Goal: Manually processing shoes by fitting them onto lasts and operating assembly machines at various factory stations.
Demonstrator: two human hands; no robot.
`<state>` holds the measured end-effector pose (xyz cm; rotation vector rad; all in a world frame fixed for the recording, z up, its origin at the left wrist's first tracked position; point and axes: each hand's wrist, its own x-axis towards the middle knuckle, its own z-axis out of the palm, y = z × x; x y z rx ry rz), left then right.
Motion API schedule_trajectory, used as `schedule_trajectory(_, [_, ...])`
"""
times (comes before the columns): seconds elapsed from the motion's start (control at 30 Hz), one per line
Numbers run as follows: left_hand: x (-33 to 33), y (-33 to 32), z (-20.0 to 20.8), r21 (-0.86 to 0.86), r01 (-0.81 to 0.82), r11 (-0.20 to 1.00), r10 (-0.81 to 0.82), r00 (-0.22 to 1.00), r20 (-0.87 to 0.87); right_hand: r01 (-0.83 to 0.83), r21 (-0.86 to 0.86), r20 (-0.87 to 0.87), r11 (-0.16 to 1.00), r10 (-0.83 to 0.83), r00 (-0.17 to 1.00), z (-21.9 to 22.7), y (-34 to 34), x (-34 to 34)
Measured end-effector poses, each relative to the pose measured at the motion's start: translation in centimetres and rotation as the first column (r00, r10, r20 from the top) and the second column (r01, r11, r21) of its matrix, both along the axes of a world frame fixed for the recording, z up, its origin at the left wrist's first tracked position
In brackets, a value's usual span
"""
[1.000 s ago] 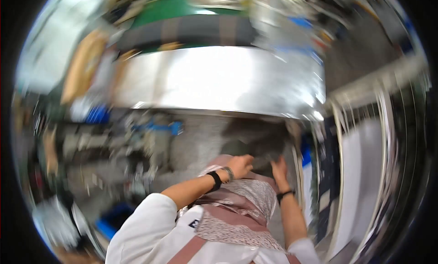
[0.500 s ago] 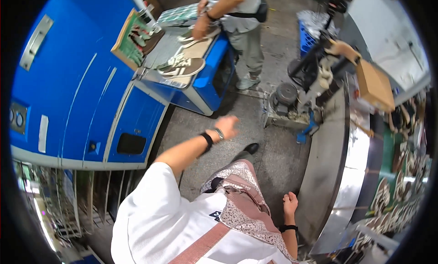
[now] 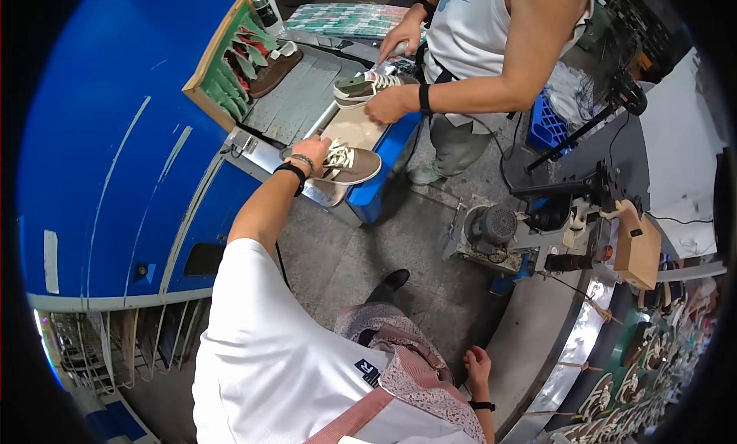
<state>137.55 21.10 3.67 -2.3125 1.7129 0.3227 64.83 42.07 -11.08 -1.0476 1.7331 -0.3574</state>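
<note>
My left hand (image 3: 311, 154) reaches to the end of a blue-edged bench and closes round the ankle part of a brown sneaker (image 3: 357, 167). The sneaker has white laces and a pale sole; its heel is partly hidden by my fingers. Down by my right side, my right hand (image 3: 477, 366) hangs with loosely bent fingers and holds nothing visible. Beyond the held shoe, a co-worker's hand (image 3: 391, 104) is at a second brown sneaker (image 3: 355, 91) with a green lining. The co-worker's other hand (image 3: 401, 41) grips a light-coloured tool whose kind I cannot make out.
A tall blue machine (image 3: 100, 160) fills the left. On its bench stands a wood-framed board (image 3: 219, 67) with green pieces, beside a brown shoe (image 3: 276, 71). A motor (image 3: 493, 225) sits on the floor at the right, near a metal-edged conveyor (image 3: 572, 344) with several shoes.
My left hand has moved forward from above the floor and taken hold of the near sneaker. I am closer to the bench. The co-worker's far hand now has a tool.
</note>
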Motion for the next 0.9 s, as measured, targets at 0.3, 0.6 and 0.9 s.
schedule_trajectory(0.3, [-12.0,0.0,2.1,-0.197,0.289,0.937,-0.318,0.939,-0.133,0.232,0.310,0.523,0.922,-0.369,0.768,-0.9,-3.5,-1.1])
schedule_trajectory(0.6, [-48.1,-0.3,7.1,-0.781,0.550,0.297,-0.951,0.248,-0.187,0.053,0.506,0.863,0.861,-0.506,-0.013,15.9,-18.0,1.8])
schedule_trajectory(0.9, [-69.5,-1.8,6.2,-0.658,0.299,0.691,-0.720,0.360,-0.593,0.147,-0.686,0.292,0.713,0.084,0.953,20.3,-23.1,-16.5])
